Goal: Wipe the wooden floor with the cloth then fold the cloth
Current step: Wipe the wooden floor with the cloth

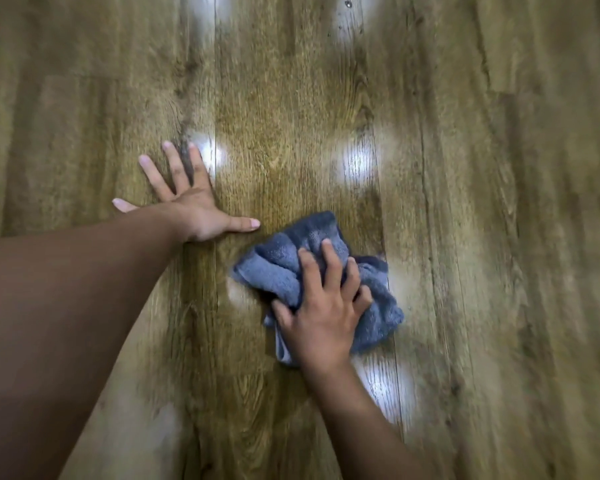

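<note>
Head view looks down on a brown wood-grain plank floor. On it lies a crumpled blue terry cloth, gripped by the right hand with curled fingers. Just left of the cloth, the left hand presses flat, fingers spread.

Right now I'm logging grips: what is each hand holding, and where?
The right hand grips the bunched cloth from on top. The left hand holds nothing, flat on the floor.
</note>
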Demonstrator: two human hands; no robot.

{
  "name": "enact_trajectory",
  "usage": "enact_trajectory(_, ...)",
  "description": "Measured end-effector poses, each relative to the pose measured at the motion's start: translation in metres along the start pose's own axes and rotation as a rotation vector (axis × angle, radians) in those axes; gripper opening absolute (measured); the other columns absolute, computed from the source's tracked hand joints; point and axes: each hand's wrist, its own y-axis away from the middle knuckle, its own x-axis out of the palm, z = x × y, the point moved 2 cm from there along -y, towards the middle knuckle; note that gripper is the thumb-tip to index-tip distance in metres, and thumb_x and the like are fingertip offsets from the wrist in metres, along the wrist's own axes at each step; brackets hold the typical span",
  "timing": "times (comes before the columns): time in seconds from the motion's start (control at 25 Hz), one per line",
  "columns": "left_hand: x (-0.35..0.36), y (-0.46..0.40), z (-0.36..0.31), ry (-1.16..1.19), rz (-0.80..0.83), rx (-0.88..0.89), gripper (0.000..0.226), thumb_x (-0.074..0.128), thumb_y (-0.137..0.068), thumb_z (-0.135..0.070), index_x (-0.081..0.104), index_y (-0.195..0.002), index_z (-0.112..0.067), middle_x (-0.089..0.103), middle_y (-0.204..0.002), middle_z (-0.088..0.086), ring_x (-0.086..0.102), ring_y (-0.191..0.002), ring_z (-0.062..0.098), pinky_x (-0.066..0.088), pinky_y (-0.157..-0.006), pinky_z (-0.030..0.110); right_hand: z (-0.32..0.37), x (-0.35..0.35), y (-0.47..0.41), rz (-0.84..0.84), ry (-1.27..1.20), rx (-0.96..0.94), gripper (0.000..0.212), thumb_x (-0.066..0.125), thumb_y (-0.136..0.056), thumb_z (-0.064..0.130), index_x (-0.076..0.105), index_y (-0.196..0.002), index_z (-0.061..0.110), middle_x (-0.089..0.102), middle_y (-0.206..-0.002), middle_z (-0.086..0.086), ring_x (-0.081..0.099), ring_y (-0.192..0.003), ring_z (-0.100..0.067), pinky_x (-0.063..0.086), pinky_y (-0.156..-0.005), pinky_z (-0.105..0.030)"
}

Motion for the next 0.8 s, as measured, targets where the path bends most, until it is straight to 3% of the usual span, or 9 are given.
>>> enact_trajectory(0.16,-0.001,0.002,-0.001,0.012,0.007,0.004,0.161,0.060,-0.033,-0.097,-0.049,-0.136,-0.040,-0.065,-0.136,-0.009,-0.053,-0.134,0.031,-0.011,-0.099,0.085,-0.045,-0.013,-0.042,-0.006,0.045,-0.134,0.084,0.075,-0.061,0.059,0.048,-0.134,0.030,0.041,-0.150,-0.003,0.037,-0.129,-0.040,0.035,-0.096,-0.060)
enact_trajectory(0.28,-0.001,0.004,-0.004,0.005,0.017,-0.001,0.160,0.059,-0.033,-0.097,-0.050,-0.135,-0.041,-0.064,-0.138,-0.009,-0.052,-0.135,0.031,-0.012,-0.099,0.083,-0.093,-0.028,-0.111,-0.053,0.043,0.050,0.076,0.060,-0.065,0.059,0.045,-0.134,0.030,0.038,-0.150,-0.001,0.038,-0.128,-0.038,0.030,-0.099,-0.058)
enact_trajectory(0.44,-0.003,0.005,-0.008,0.009,0.006,-0.021,0.159,0.059,-0.032,-0.095,-0.049,-0.136,-0.041,-0.063,-0.139,-0.009,-0.051,-0.136,0.030,-0.011,-0.099,0.083,-0.123,-0.038,-0.194,-0.114,0.082,0.197,0.070,0.058,-0.071,0.059,0.046,-0.132,0.027,0.038,-0.147,-0.003,0.041,-0.122,-0.041,0.026,-0.099,-0.056)
enact_trajectory(0.64,-0.002,0.002,-0.006,-0.021,0.001,-0.014,0.161,0.056,-0.028,-0.099,-0.049,-0.136,-0.041,-0.061,-0.141,-0.008,-0.048,-0.138,0.032,-0.008,-0.100,0.085,-0.123,-0.037,-0.202,-0.135,0.103,0.194,0.069,0.058,-0.072,0.058,0.046,-0.133,0.028,0.039,-0.146,-0.003,0.041,-0.122,-0.040,0.026,-0.100,-0.055)
enact_trajectory(0.8,-0.001,-0.003,-0.003,-0.003,0.000,0.001,0.162,0.053,-0.021,-0.103,-0.051,-0.131,-0.045,-0.067,-0.131,-0.011,-0.051,-0.136,0.032,-0.010,-0.097,0.085,-0.105,-0.032,-0.165,-0.097,0.083,0.202,0.072,0.062,-0.074,0.056,0.044,-0.137,0.027,0.035,-0.151,-0.002,0.035,-0.130,-0.039,0.028,-0.103,-0.058)
